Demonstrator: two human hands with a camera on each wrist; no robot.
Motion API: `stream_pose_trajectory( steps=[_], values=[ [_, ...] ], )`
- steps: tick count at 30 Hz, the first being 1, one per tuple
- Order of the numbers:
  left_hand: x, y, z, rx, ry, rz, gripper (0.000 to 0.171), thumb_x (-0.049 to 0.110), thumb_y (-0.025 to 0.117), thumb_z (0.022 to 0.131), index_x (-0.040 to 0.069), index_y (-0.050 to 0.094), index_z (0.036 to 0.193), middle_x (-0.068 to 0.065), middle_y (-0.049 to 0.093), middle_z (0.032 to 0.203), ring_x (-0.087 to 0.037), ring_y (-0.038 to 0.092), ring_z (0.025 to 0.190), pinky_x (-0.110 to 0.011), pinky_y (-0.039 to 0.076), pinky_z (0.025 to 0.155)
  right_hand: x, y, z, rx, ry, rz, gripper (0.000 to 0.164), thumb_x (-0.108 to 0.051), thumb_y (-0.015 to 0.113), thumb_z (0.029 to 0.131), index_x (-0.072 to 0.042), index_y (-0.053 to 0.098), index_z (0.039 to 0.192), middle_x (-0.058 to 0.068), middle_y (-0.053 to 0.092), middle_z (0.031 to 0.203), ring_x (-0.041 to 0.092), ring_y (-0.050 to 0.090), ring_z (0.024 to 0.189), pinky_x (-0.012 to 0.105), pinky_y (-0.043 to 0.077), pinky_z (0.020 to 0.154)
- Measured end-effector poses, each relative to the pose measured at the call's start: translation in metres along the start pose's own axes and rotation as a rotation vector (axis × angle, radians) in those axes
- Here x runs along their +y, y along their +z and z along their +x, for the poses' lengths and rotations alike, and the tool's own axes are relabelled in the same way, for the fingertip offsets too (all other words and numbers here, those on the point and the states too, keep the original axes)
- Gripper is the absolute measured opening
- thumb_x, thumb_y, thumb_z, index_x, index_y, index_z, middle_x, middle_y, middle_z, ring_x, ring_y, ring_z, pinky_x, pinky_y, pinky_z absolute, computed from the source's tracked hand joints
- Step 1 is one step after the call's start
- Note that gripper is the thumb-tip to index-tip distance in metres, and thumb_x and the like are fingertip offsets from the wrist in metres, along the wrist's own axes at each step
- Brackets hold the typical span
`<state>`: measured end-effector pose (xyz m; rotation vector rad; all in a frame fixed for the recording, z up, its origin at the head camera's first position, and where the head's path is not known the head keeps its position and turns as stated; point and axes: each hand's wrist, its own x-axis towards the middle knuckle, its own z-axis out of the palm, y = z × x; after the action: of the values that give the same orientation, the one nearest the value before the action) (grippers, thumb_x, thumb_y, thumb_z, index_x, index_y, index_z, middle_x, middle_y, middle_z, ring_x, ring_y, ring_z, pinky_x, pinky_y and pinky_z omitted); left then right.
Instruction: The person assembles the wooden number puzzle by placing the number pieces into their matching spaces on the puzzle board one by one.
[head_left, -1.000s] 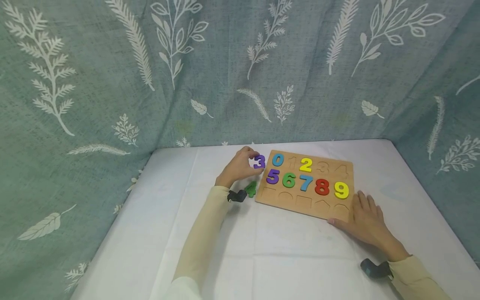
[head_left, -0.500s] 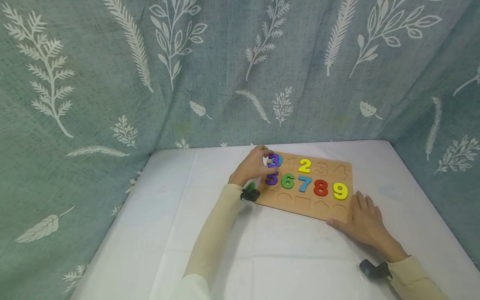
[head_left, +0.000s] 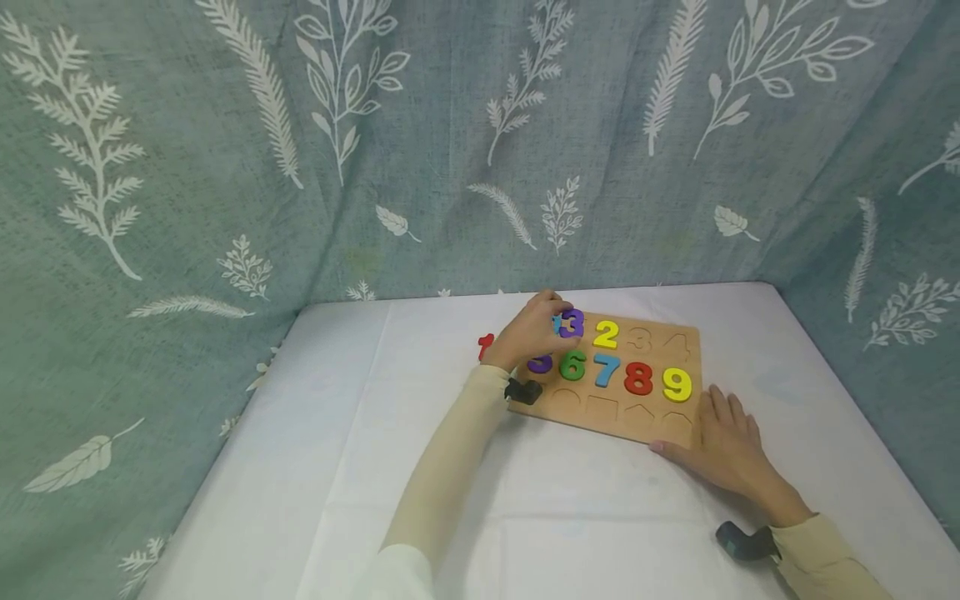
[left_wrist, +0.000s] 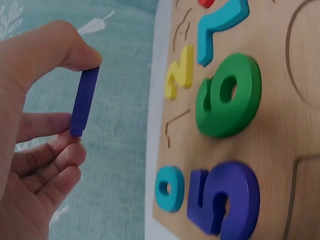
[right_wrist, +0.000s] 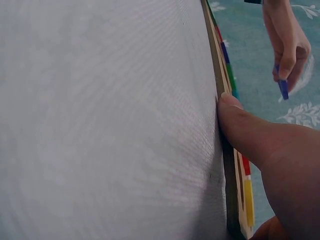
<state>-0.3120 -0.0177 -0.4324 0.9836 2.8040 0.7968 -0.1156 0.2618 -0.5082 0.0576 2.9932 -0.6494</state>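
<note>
Between thumb and fingers my left hand [head_left: 528, 332] pinches a purple number 3 piece [head_left: 573, 323], held above the upper left part of the wooden number board [head_left: 577, 410]. The left wrist view shows the purple piece [left_wrist: 85, 100] edge-on, apart from the board. A blue 0, yellow 2, purple 5, green 6 [left_wrist: 232, 95], blue 7, red 8 and yellow 9 [head_left: 677, 385] sit in the board. The outlines of 3 [head_left: 639, 339] and 4 [head_left: 677, 346] are bare. My right hand [head_left: 727, 446] rests at the board's right edge, fingers straight, thumb [right_wrist: 240, 117] against its near edge.
A red number piece [head_left: 486, 345] lies on the white tablecloth [head_left: 420, 367] left of the board, partly behind my left hand. Bare shape outlines [head_left: 602, 408] run along the board's near row. A patterned curtain [head_left: 450, 150] stands behind the table.
My left hand has carried the purple 3 rightward from beside the board to over its upper row. The green 4 left of the board is now hidden by my left arm. My right hand stays put.
</note>
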Motion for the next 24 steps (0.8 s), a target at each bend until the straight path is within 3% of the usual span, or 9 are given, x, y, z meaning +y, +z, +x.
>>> stream_pose_trajectory(
  steps=[10,16,24],
  values=[
    [0.020,0.019,0.020,0.029,0.098,0.065,0.056,0.036,0.075,0.088,0.007,0.067,0.136,-0.008,0.060,0.130,-0.021,0.056,0.118,-0.033,0.054,0.099,0.000,-0.001,0.001,-0.007,0.018,-0.002,0.132,-0.073,0.071,0.080,0.021,0.015,0.154,0.045,0.012,0.160,0.066,0.011,0.146,0.082,0.014,0.115],
    [0.032,0.029,0.027,0.026,0.106,0.032,0.056,0.034,0.075,0.088,0.006,0.066,0.136,-0.010,0.059,0.130,-0.020,0.056,0.116,-0.030,0.055,0.097,-0.001,-0.001,0.001,-0.014,0.023,-0.004,0.131,-0.072,0.072,0.080,0.021,0.015,0.154,0.045,0.012,0.160,0.066,0.010,0.146,0.081,0.015,0.115],
    [0.042,0.042,0.036,0.014,0.076,0.072,0.059,0.034,0.073,0.088,0.007,0.064,0.140,-0.010,0.057,0.134,-0.020,0.056,0.120,-0.026,0.053,0.100,-0.001,-0.001,0.002,-0.014,0.020,-0.017,0.131,-0.073,0.071,0.080,0.021,0.016,0.154,0.044,0.014,0.160,0.065,0.011,0.146,0.081,0.016,0.115]
  ],
)
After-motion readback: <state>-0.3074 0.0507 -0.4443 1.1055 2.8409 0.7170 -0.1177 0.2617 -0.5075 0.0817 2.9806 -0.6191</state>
